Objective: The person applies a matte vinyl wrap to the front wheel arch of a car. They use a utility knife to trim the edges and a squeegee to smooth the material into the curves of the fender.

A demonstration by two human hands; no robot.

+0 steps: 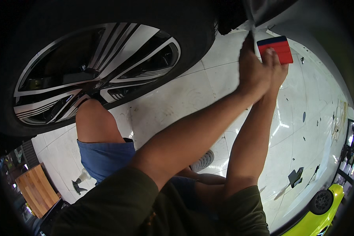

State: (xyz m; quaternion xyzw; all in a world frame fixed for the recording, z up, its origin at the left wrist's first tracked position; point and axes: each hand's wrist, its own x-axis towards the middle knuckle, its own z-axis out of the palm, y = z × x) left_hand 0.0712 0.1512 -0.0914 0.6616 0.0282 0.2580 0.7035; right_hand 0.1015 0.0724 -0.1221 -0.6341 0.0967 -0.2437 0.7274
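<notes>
While my right hand (280,70) pinches the red squeegee (282,50), dark strip uppermost, at the upper right above the tiled floor (173,106), my left hand (253,70) lies close beside it, fingers directed up toward the dark panel (271,13); whether they grip anything I cannot tell. At the hub of the large wheel (133,70), upper left, I record a small emblem (98,84), too small to read, and a faint orange marking (151,217) on my dark green shirt (110,200), likewise illegible.

Smooth plastic card (282,49), glossy tiled floor (173,98)
</notes>
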